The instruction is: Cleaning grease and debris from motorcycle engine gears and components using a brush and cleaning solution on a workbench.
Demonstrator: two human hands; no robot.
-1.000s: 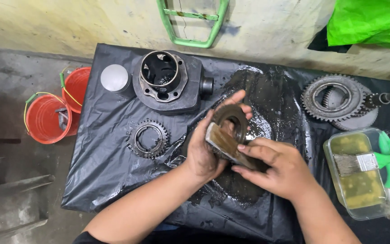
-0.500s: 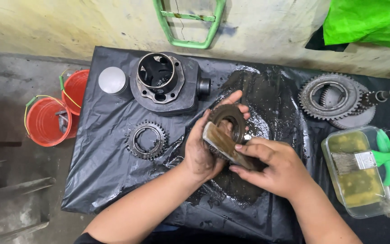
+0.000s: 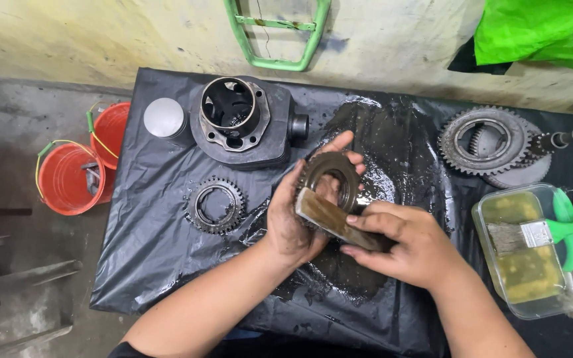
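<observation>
My left hand (image 3: 293, 219) grips a dirty round gear (image 3: 331, 179), held upright over an oily wet patch on the black plastic sheet (image 3: 147, 245). My right hand (image 3: 409, 248) holds a grimy flat brush (image 3: 329, 217) whose bristle end lies across the lower edge of the gear. Both hands are smeared with oil. Another toothed gear ring (image 3: 215, 205) lies flat on the sheet left of my left hand.
A black engine cylinder (image 3: 240, 122) and a silver piston (image 3: 165, 120) stand at the back. Large gears with a shaft (image 3: 492, 142) lie at right. A clear tub (image 3: 522, 255) of yellowish liquid holds a green-handled brush (image 3: 552, 229). Two orange buckets (image 3: 71, 179) sit on the floor at left.
The hands, gear and brush stay almost in place; the brush shifts slightly against the gear. The view has drifted a little.
</observation>
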